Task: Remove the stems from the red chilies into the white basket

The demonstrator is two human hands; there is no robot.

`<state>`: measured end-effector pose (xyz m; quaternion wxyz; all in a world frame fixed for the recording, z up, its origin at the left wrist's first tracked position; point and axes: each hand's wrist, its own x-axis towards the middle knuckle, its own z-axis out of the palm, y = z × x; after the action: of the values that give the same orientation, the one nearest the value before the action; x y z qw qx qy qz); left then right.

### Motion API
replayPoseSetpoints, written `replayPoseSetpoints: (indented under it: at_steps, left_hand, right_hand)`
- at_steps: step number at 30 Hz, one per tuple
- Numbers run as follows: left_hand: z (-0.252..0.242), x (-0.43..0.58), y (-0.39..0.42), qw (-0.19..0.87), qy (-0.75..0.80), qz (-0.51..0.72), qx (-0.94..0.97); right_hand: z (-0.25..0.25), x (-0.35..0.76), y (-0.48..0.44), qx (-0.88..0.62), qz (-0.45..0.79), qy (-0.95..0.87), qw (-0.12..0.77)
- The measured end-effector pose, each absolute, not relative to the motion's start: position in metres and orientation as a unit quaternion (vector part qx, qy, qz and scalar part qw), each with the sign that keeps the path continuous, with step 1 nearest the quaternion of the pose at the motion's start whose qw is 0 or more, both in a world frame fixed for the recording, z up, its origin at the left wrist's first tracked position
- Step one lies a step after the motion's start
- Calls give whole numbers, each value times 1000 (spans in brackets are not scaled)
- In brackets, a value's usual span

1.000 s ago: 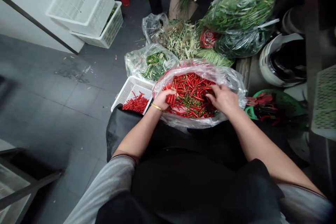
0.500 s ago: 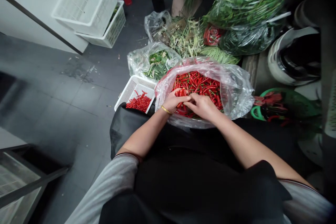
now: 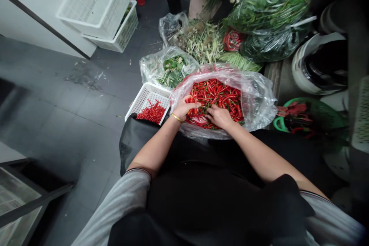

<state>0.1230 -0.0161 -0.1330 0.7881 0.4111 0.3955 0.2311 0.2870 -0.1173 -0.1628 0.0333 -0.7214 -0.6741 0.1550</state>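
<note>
Head view: the left hand (image 3: pixel 182 109) is curled around a bunch of red chillies (image 3: pixel 191 104); apart from it, the right hand (image 3: pixel 220 116), half-curled, touches loose chillies (image 3: pixel 220 92) inside the plastic bag (image 3: pixel 258 103); whether it pinches any, I cannot tell.

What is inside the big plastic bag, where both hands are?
Red chilies, some green-stemmed; the left hand holds several. Upper chilies and the right hand cover what is below.
</note>
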Motion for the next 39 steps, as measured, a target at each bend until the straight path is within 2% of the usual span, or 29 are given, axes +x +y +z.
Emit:
replayPoseSetpoints:
  at_steps: [2,3,6,9,11,12,13,15,17,19,21,24,27,31,33,35,39]
  left_hand:
    - [-136,125,-19,755,404,210,471]
    - [-138,127,-22,732,405,195,512]
    - [-134,133,-29,675,367,155,621]
    - [-113,126,-21,667,311,144,661]
    - [-94,106,-1,641,320,161,679]
    - [-85,91,12,606,346,181,693]
    - [-78,73,27,553,383,200,713]
    - [-71,35,58,421,482,207,740]
    - [-74,1,83,333,570,148,736]
    - [-80,-20,98,293,619,68,726]
    - [-82,-24,102,260,631,45,729]
    - [-73,-4,87,221,604,142,753]
    - [-61,39,50,315,497,219,778]
    - [-73,104,-8,528,326,165,767]
    - [-86,127,-29,619,297,109,719]
    - [-95,140,-39,693,293,41,658]
    - [-98,141,-43,774,325,-39,542]
  right_hand:
    - [-159,290,-119,-718,149,-680,8]
    - [-153,291,-119,-716,148,-682,22]
    - [-125,295,-114,-680,163,-703,131]
    - [-98,304,-108,-643,201,-689,265]
    - [-89,316,-106,-666,225,-638,313]
    - [-89,322,-107,-686,232,-616,309]
    - [-91,327,-109,-706,236,-606,280]
    - [-102,331,-115,-728,238,-622,163]
    - [-116,323,-123,-712,235,-662,18]
    - [-130,304,-130,-679,221,-693,-101]
    - [-139,285,-134,-657,196,-707,-171]
    - [-142,276,-130,-661,181,-702,-193]
    - [-131,295,-121,-711,214,-663,-96]
    - [-108,318,-117,-712,379,-549,218]
    - [-98,313,-119,-668,444,-505,319]
    - [-91,301,-123,-660,422,-526,333]
    - [-87,283,-133,-722,143,-643,211]
